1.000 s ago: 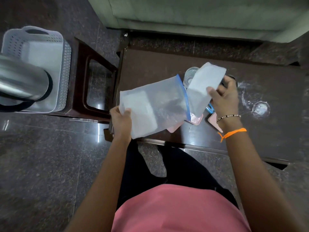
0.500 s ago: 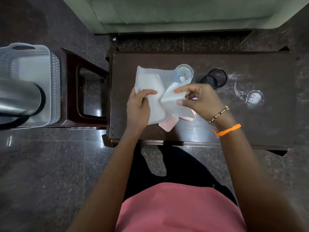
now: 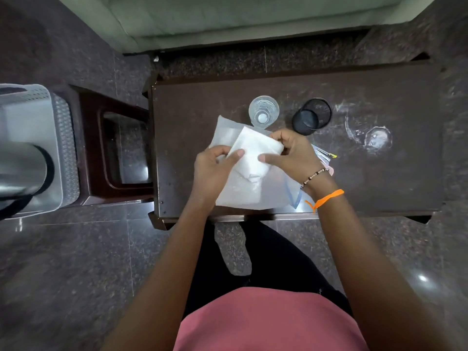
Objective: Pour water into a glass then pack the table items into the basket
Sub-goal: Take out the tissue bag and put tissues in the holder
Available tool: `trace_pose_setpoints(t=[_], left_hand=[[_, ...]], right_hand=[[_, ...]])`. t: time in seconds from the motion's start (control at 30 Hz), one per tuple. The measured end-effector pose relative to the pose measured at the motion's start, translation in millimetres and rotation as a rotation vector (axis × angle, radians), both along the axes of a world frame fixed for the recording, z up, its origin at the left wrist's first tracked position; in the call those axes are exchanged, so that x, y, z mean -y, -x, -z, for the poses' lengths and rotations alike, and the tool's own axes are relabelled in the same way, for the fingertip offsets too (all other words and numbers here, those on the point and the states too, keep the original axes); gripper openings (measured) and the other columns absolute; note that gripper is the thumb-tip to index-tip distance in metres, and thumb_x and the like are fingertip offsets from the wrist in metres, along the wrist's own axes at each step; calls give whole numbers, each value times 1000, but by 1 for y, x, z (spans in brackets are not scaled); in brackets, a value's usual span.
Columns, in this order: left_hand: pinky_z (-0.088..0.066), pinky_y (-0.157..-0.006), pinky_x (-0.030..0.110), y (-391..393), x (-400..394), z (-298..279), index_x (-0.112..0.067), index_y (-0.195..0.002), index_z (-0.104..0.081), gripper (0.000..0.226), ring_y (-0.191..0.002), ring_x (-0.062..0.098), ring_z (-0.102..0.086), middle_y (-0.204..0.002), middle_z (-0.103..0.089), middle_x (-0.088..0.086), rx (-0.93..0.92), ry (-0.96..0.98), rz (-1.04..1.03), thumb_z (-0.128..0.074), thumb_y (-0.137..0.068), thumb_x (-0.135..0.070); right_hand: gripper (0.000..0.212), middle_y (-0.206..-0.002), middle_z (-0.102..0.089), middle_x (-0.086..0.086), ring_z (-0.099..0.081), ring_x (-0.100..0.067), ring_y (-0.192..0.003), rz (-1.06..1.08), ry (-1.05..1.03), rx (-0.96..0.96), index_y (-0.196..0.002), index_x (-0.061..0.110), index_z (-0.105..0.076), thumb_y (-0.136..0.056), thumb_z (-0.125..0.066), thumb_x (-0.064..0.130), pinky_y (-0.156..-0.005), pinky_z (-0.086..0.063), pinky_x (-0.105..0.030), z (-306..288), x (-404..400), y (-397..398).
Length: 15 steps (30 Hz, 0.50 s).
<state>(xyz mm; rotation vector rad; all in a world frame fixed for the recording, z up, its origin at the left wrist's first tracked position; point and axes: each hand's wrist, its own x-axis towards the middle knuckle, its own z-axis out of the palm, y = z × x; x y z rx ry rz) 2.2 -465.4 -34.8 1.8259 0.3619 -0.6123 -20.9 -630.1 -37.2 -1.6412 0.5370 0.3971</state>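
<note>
Having brought the zip bag [image 3: 253, 191] down from the air onto the table [image 3: 379, 186], the left hand [image 3: 215, 171] and right hand [image 3: 291, 155] are pinching the white packet [image 3: 255, 153] on it, suggesting packing is progressing, basket [image 3: 63, 138] waiting left.

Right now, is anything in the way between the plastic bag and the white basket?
Partly. The clear zip plastic bag is held by both hands over the dark wooden table. The white perforated plastic basket sits on a dark stool to the left, but a shiny steel jug fills much of it.
</note>
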Motion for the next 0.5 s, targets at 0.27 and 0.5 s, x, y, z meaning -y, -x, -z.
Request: trace_pose_setpoints(t=[0.27, 0.5], left_hand=[[-50, -77, 19, -14, 18, 29, -30, -72, -72, 17, -82, -7, -63, -80, -68, -28, -97, 18, 15, -69, -80, -15], [-51, -66, 10, -21, 19, 43, -29, -77, -70, 23, -89, 1, -62, -98, -66, -18, -124, 43, 30, -66, -81, -7]], right_hand=[[15, -80, -66, -16, -58, -20, -64, 571, 237, -78, -92, 4, -65, -84, -55, -2, -56, -53, -33, 50, 68, -14], [20, -87, -61, -28, -49, -33, -73, 281, 879, -160, -91, 2, -64, -84, -48, 12, -68, -41, -35, 81, 120, -57]])
